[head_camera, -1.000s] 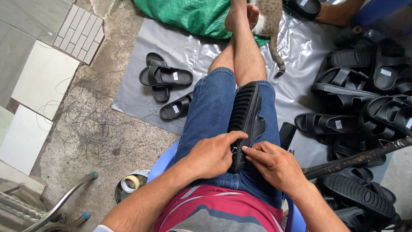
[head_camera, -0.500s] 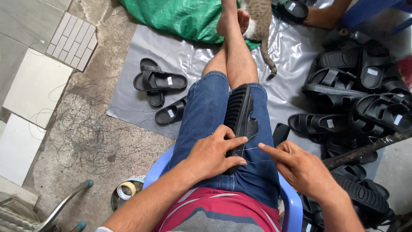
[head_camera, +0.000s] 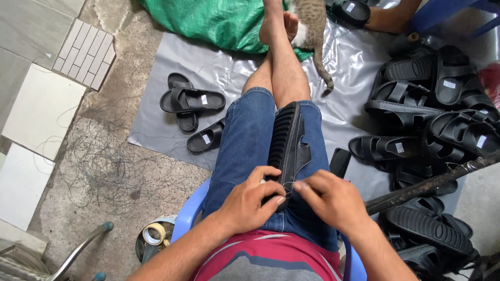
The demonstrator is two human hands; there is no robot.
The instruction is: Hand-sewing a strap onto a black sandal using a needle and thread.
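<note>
A black sandal (head_camera: 289, 143) lies on its side along my lap, sole facing left, between my thighs in blue denim shorts. My left hand (head_camera: 251, 200) grips its near end from the left, fingers wrapped over the heel. My right hand (head_camera: 329, 200) pinches the same end from the right, fingertips at the stitched edge; whether it holds a thread or needle I cannot tell. I sit on a blue plastic chair (head_camera: 188, 216).
Three black sandals (head_camera: 190, 101) lie on a grey plastic sheet (head_camera: 151, 125) to the left. A pile of several black sandals (head_camera: 432, 109) fills the right. A dark rod (head_camera: 427, 184) crosses at right. A cat (head_camera: 312, 31) and green sack (head_camera: 208, 21) are ahead. A tape roll (head_camera: 152, 235) sits below left.
My right hand, lifted off to the right half a second ago, has come back onto the sandal's near end. My left hand has stayed on the sandal.
</note>
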